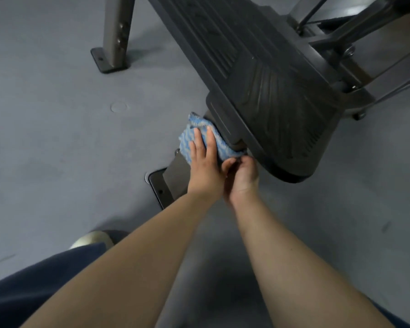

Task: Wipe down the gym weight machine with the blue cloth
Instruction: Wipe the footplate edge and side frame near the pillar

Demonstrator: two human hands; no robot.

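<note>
My left hand (202, 159) lies flat on the cloth (200, 138), fingers straight and a little spread, pressing it against the post under the near end of the footplate (270, 100). My right hand (243, 171) sits just beside the left, touching it at the thumb; its fingers curl in at the cloth's lower corner, right under the footplate's rim, and I judge they pinch that corner, though the fingertips are hidden.

The cloth is a soft, light, fluffy thing, bunched and folded against the post just below the footplate. I expect it to crumple and slide under a loose palm, so a flat press with one hand and a pinch at a corner with the other suits it. It will wrap round the post easily.

The footplate is stiff, ribbed and heavy-looking, fixed to the machine; its grooves will catch dust, and the cloth must be pushed along them, not across. The base plate (161, 185) bolted to the floor (57, 138) lies below the footplate, beside my left wrist.
</note>
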